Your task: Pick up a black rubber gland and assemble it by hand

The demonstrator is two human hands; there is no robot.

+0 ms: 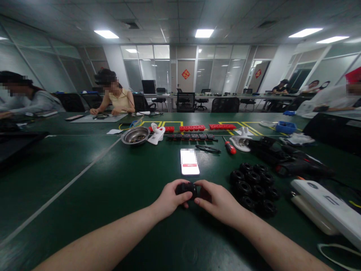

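Just in front of me, low over the green table [135, 195], my left hand [172, 196] is closed around a black cylindrical part [186, 189], its thumb across the near side. My right hand [216, 197] pinches the right end of the same part between thumb and curled index finger. Fingers cover some of the part, so its exact kind is not clear. A lit phone [190, 162] lies flat just beyond both hands. To the right of my right hand sits a cluster of several black ring-shaped parts [254, 177], similar in colour.
Farther back are a metal bowl [135, 134] with small pieces, red trays [192, 128], a black strip of parts [191, 137], glasses [208, 149] and a red screwdriver [230, 147]. A white power bank-like box [327, 203] lies right. A co-worker [117, 96] sits across the table.
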